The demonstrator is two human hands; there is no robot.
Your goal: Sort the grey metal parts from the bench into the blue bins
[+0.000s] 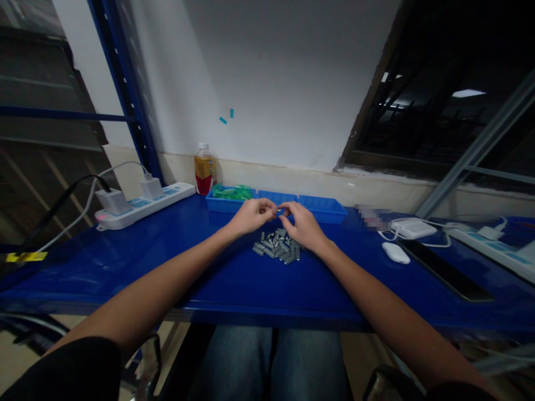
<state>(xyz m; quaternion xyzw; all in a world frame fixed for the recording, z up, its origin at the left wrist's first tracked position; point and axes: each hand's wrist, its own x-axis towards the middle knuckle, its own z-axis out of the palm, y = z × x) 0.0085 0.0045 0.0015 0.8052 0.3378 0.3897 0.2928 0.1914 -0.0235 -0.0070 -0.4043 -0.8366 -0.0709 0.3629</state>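
Observation:
Both hands meet at mid-table, just in front of the blue divided tray (330,210). The fingers of my left hand (253,214) are closed in a pinch. My right hand (304,224) pinches too, with its fingertips almost against those of the left. Between the fingertips shows a tiny bright bit, too small to name. Right below the hands lies a loose pile of short silvery metal cylinders (281,247) on the blue table (234,287). Green plastic pieces (233,192) fill the tray's left compartment; the hands partly hide the middle one.
A drink bottle (204,170) stands behind the tray's left end. To the left lies a power strip (171,193) with plugged-in adapters. On the right are a phone (445,269), a white earbud case (395,253), a white charger (413,228) with cables and another power strip (497,250).

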